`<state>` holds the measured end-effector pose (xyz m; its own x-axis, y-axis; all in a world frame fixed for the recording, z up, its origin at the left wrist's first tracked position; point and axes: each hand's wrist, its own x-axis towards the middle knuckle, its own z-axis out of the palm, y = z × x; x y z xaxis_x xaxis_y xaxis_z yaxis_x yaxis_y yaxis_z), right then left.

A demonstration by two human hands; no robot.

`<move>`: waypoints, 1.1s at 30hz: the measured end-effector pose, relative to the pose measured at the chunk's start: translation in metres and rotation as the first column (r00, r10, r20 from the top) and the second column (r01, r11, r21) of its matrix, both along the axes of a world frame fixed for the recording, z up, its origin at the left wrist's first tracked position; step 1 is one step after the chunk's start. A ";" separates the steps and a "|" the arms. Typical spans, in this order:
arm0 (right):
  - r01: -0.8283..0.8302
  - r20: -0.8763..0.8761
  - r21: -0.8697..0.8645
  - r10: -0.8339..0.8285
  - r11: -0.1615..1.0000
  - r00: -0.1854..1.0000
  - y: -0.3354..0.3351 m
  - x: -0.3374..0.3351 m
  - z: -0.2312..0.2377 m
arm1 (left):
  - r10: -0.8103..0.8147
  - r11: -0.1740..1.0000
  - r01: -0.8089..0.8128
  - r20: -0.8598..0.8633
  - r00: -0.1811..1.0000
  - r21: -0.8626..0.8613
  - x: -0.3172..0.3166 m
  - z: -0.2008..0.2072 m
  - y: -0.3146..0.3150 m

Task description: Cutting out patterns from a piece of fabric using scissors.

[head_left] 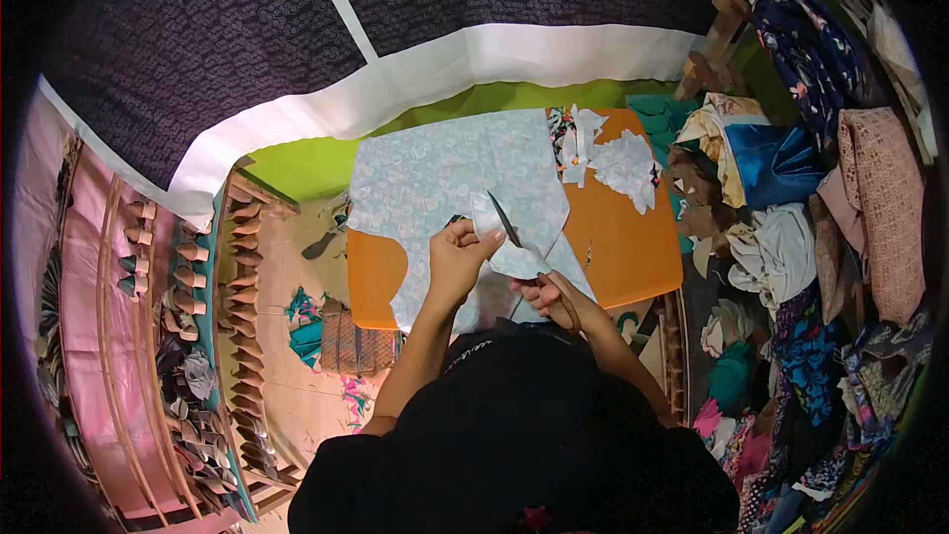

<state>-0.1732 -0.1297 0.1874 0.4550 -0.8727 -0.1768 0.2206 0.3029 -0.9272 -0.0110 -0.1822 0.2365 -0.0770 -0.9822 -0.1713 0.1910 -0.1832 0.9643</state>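
Note:
Over the orange table (633, 247) both my hands are raised close together. My left hand (460, 259) pinches a small white piece of fabric (518, 261) between thumb and fingers. In my right hand (550, 297) is a pair of scissors (505, 220), its dark blades pointing up and away beside the white piece and its brown handle loop near my palm. How far the blades are parted I cannot tell. Beneath my hands a large pale blue-grey patterned cloth (445, 168) lies spread over the table and hangs toward my lap.
White and floral scraps (625, 168) lie on the table's far right. Heaped fabrics (776, 257) crowd the right side. Racks of wooden shoe lasts (245, 307) stand on the left. A dark curtain with a white border (415, 69) hangs beyond the table. A brown bundle (356, 341) sits on the floor.

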 end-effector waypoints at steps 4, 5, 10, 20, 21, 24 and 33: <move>-0.002 -0.043 -0.008 0.001 1.000 0.999 -0.001 0.003 0.018 | -0.003 1.000 0.003 0.011 1.000 0.000 0.000 0.001 0.000; -0.009 -0.059 0.000 0.009 1.000 0.998 -0.002 0.003 0.019 | 0.000 1.000 0.000 -0.007 1.000 -0.005 0.000 0.000 0.000; -0.128 0.106 0.297 0.100 0.946 0.989 -0.006 0.002 0.009 | 0.015 1.000 -0.015 -0.046 0.999 -0.011 -0.003 -0.003 0.001; -0.124 0.009 0.147 0.124 0.981 0.992 -0.004 0.000 0.013 | 0.082 0.996 -0.081 0.022 0.996 -0.043 -0.001 -0.002 -0.001; -0.124 0.010 0.147 0.124 0.981 0.992 -0.003 0.001 0.017 | 0.082 0.996 -0.081 0.023 0.996 -0.043 -0.001 -0.001 0.000; -0.088 -0.111 0.075 0.096 0.993 0.989 -0.003 0.002 0.020 | 0.097 0.994 -0.095 0.022 0.995 -0.045 -0.001 -0.002 -0.001; 0.018 -0.059 0.117 -0.012 0.993 0.998 -0.003 0.006 0.023 | 0.080 0.995 -0.080 -0.005 0.997 -0.051 -0.003 -0.002 0.001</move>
